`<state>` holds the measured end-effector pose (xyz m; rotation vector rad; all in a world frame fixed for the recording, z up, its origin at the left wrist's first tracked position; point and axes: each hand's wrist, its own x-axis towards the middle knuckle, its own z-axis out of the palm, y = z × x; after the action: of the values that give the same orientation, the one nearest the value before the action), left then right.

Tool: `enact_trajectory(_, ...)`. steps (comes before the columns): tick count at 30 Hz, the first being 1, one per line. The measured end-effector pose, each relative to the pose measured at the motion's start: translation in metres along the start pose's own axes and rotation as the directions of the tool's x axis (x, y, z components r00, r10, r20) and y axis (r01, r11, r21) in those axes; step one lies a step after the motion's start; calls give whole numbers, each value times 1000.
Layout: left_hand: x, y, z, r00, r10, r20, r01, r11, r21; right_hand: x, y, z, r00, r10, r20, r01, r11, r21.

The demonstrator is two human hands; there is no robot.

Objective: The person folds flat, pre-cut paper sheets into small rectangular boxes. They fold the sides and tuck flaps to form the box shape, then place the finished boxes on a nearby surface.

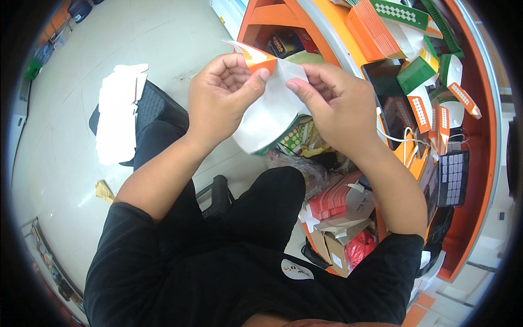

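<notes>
Between my two hands hangs a partly folded cardboard food carton (pixel 267 117), white on the side facing me, with an orange patterned flap and a green lower edge. My left hand (pixel 226 90) is closed on it, pinching the orange flap between thumb and fingers. Opposite, my right hand (pixel 335 98) pinches the white upper panel, thumb in front and fingers behind. The carton is held in the air, tilted, in front of the orange counter's open shelf. Its outer face is mostly hidden.
At right, an orange counter (pixel 348 32) bears a stack of flat orange cartons (pixel 372 32), several folded green-and-orange cartons (pixel 419 71), white cables and a dark keypad (pixel 453 177). White flat sheets (pixel 121 114) lie on a dark stool at left. Red cartons (pixel 335 199) fill a lower box.
</notes>
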<state>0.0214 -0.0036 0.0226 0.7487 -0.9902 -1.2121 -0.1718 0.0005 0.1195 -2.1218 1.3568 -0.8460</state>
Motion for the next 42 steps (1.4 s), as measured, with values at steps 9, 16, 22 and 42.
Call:
enact_trajectory(9,-10,0,8,989,106,-100,-89,983,162,5,5,-5,979,159,126,-191,930,315)
enact_trajectory(16,-11,0,10,982,181,-59,-171,974,147,4,-3,-7,974,149,171,-192,943,273)
enact_trajectory(22,-12,-9,4,932,360,42,-355,883,307,6,0,-6,980,79,185,-140,928,344)
enact_trajectory(42,-17,-2,4,966,234,113,-256,933,254,2,-3,-5,986,75,146,-112,958,265)
